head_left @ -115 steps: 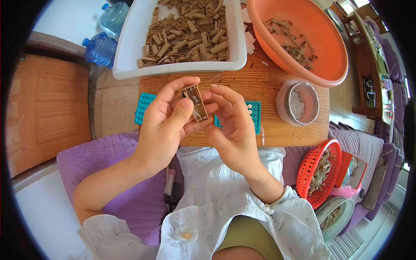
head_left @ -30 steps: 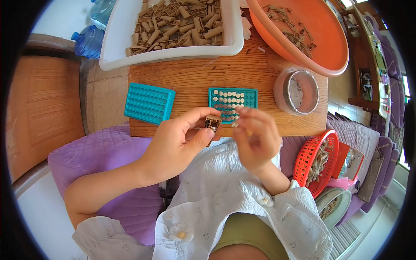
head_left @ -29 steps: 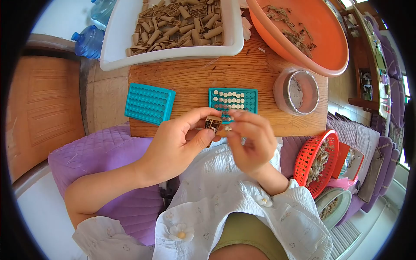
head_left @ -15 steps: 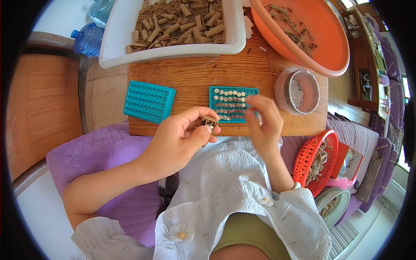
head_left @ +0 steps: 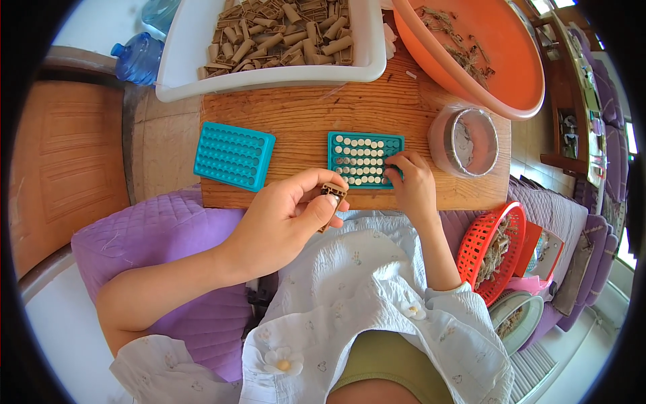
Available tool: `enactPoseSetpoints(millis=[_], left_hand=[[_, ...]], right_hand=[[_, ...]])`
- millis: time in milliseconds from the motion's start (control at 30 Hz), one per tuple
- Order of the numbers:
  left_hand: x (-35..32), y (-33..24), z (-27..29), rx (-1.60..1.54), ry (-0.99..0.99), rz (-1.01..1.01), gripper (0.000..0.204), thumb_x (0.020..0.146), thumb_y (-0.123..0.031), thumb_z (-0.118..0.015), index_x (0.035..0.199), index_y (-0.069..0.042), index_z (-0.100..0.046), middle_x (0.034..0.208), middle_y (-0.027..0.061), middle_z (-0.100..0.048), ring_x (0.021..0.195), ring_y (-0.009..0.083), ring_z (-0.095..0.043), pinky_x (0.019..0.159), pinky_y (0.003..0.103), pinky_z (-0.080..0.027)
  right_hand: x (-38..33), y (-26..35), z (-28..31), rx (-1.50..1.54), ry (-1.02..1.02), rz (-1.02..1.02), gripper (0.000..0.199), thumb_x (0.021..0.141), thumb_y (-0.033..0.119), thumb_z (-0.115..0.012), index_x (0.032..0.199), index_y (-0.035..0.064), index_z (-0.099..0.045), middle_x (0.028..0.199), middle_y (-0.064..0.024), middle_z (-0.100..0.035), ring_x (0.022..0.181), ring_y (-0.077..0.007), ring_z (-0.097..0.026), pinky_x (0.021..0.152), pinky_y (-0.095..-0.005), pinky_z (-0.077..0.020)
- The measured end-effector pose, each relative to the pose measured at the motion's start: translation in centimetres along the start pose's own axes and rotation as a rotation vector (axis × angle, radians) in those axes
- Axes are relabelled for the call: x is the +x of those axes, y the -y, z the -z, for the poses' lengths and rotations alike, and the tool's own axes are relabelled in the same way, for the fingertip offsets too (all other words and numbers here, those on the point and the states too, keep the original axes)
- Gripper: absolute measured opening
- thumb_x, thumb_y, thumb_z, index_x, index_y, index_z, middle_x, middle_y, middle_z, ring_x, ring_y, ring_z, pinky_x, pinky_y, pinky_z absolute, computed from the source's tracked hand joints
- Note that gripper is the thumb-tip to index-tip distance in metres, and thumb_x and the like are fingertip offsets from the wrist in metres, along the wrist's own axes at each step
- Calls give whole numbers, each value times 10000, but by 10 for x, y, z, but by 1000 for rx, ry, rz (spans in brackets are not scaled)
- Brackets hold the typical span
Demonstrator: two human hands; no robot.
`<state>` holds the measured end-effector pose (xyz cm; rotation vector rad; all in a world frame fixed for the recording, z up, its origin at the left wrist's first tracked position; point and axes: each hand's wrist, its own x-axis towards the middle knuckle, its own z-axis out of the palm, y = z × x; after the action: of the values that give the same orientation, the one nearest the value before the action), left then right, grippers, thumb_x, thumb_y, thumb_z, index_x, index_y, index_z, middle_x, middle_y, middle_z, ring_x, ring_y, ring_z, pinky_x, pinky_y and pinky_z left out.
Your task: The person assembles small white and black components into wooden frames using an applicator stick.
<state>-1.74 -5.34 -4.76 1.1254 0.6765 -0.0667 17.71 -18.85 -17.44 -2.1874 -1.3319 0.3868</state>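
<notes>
My left hand (head_left: 289, 212) is closed around a small brown plastic part (head_left: 334, 191), which has an open, ribbed end and a shiny spot inside. To its right lies a teal tray (head_left: 332, 159) with rows of small round silvery discs (head_left: 361, 161) in its pockets. Over this tray's right side is my right hand (head_left: 412, 180), its thumb and forefinger bent and apart at the disc rows; no disc shows between them. A second teal tray (head_left: 232, 155) with round pockets, none visibly filled, lies on the wooden table (head_left: 296, 114) to the left.
Across the table's far side stands a white bin (head_left: 269, 79) of brown plastic parts. An orange basin (head_left: 501, 81) holds brown scraps at the far right. Near it is a plastic-lined round container (head_left: 441, 138). A red basket (head_left: 471, 252) sits beside me on the right.
My right hand has moved down and closer to the disc tray, its fingers now at the tray's right side. My left hand still holds the brown part, shifted slightly right.
</notes>
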Motion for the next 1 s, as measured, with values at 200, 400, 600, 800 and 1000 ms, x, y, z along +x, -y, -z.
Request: enactPoseSetpoints(millis=[200, 400, 600, 800, 1000], left_hand=[[0, -1, -2, 37, 17, 11, 212, 894, -99, -407, 1080, -15, -464, 943, 77, -549, 822, 113, -563, 727, 242, -457], [-1, -1, -2, 34, 24, 9, 228, 899, -108, -415, 1100, -10, -455, 947, 79, -548, 834, 121, -566, 733, 243, -466], [0, 0, -3, 4, 8, -5, 257, 894, -99, -435, 1130, 2, -437, 981, 103, -551, 861, 143, -576, 750, 252, -476], [-2, -4, -5, -11, -8, -62, 290, 873, -60, -464, 1148, 23, -424, 937, 87, -564, 861, 135, -575, 746, 242, -473], [-2, 1, -4, 67, -82, -124, 267, 833, -32, -520, 1084, 52, -481, 865, 77, -600, 752, 84, -557, 661, 216, -468]], right_hand=[[13, 0, 6, 86, 137, -172, 147, 676, 65, -621, 813, 42, -573, 828, -116, -548, 772, -308, -543, 654, -376, -434], [22, 4, 11, -20, 187, -112, 123, 684, 48, -603, 800, 31, -565, 814, -136, -540, 746, -304, -551, 634, -375, -438], [17, 16, 9, 284, -134, -121, 107, 700, -8, -588, 800, 19, -558, 811, -119, -538, 712, -243, -553, 614, -319, -444], [-4, 97, 13, 547, -518, 200, 171, 668, -81, -599, 798, 19, -549, 890, -118, -542, 788, -212, -552, 642, -297, -455], [-11, 116, 8, 627, -419, 297, 201, 641, -107, -634, 787, -11, -534, 922, -133, -552, 749, -175, -596, 593, -239, -500]])
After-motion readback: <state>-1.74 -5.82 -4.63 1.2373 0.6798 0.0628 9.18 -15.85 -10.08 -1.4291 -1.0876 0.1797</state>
